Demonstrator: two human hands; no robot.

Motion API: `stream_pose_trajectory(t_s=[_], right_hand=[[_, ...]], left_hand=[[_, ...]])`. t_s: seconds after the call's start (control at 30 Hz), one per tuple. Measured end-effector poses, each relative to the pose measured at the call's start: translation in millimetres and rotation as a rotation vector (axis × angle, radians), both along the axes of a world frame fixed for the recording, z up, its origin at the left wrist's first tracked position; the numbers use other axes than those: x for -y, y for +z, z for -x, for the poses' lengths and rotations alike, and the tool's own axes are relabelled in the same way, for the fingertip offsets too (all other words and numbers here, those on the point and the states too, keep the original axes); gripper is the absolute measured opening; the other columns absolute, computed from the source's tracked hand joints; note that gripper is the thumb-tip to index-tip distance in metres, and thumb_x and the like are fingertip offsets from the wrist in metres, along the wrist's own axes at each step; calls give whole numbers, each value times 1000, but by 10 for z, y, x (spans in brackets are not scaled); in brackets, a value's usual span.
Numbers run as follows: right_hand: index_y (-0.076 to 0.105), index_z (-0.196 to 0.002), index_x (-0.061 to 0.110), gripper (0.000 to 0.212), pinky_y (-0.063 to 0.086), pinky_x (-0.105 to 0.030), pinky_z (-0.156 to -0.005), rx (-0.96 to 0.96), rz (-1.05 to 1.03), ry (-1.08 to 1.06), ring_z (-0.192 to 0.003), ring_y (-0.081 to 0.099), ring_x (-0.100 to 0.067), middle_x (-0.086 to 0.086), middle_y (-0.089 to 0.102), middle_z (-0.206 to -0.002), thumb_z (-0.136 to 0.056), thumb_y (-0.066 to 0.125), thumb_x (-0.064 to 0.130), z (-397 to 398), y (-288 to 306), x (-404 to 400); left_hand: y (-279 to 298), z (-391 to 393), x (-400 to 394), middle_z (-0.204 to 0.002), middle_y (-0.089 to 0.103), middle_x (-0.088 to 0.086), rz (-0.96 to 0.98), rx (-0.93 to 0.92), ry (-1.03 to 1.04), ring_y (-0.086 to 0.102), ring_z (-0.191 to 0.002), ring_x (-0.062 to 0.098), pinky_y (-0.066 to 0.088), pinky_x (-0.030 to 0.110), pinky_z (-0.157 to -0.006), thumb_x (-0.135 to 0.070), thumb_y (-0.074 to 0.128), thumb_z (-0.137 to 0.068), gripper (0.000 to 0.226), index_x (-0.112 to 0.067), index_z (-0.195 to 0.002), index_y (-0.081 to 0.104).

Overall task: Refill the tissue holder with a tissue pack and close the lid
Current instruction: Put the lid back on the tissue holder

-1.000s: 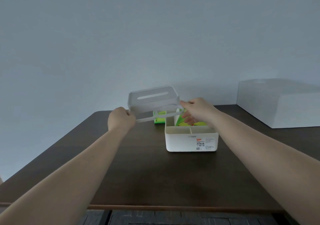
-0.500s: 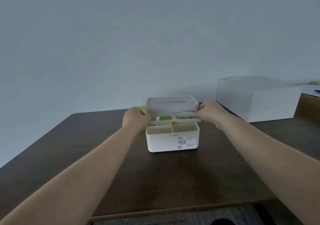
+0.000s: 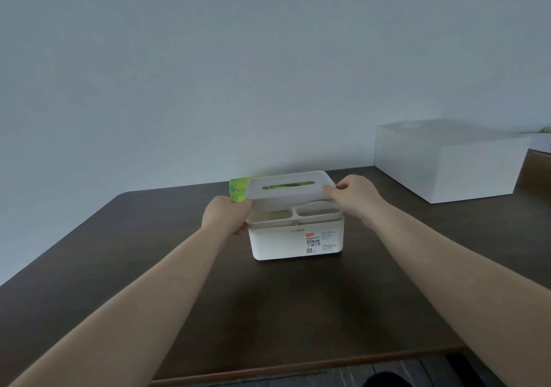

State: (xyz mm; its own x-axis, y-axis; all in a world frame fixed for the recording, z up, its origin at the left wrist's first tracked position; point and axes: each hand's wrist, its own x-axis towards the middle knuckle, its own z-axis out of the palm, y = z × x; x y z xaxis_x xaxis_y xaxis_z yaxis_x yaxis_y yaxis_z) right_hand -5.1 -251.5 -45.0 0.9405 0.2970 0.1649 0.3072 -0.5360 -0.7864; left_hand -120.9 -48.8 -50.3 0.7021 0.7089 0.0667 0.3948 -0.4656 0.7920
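Note:
A white tissue holder (image 3: 280,245) with a label on its front stands in the middle of the dark table. Its white lid (image 3: 310,191), with a slot on top, rests on the holder's rim. Green packaging shows through the slot. My left hand (image 3: 225,215) grips the lid's left end. At the right end, my right hand (image 3: 353,197) pinches the lid. A green tissue pack (image 3: 238,188) lies behind the holder on the left, partly hidden by the lid.
A large white box (image 3: 447,163) stands at the back right of the dark brown table (image 3: 179,312). The table's near edge runs along the bottom, with dark floor below. A plain wall rises behind the table.
Both hands lowered the lid from above and left of the holder down onto its rim. The view also shifted, so the holder now sits more centred.

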Motion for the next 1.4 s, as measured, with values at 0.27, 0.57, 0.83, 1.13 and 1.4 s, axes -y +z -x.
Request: stream_pose_trajectory(t_s=[0.27, 0.57, 0.83, 1.13, 1.4], right_hand=[[55, -77, 9, 29, 38, -33, -64, 59, 33, -116, -69, 49, -24, -10, 55, -77, -91, 55, 34, -128, -88, -25], [54, -81, 8, 25, 39, -32, -67, 70, -2, -78, -77, 50, -24, -2, 51, -71, -91, 56, 30, -244, -95, -90], [48, -128, 17, 37, 43, -43, -98, -12, -10, -73, -119, 49, -31, -9, 55, -130, -93, 45, 28, -303, -226, -180], [57, -117, 7, 37, 44, -39, -88, 113, 50, 44, -106, 56, -31, -14, 63, -118, -94, 28, 12, -292, -287, -282], [41, -142, 11, 47, 28, -38, -113, 230, 304, 109, -144, 27, -21, 0, 27, -159, -99, 24, 23, -426, -304, -325]], left_hand=[[-73, -153, -58, -57, 60, 6, -122, -11, 44, 55, -54, 24, 47, 28, -62, -48, 50, -90, 50, -11, -56, 51], [-130, -241, -112, -74, 58, 5, 92, 76, 70, 49, -59, 23, 40, 26, -54, -39, 58, -83, 27, -13, -84, 50], [-178, -326, -9, -128, 56, 6, 118, 132, -17, 57, -106, 28, 48, 38, -95, -28, 43, -81, 60, -21, -140, 40], [-210, -393, 2, -164, 11, -3, -202, 14, -273, 16, -150, 18, 18, 31, -117, -28, 27, -103, 50, -11, -150, 29], [-159, -522, -186, -160, 28, -3, -554, -226, -279, 39, -139, 25, 33, 36, -109, -23, 23, -100, 47, -10, -136, 50]])
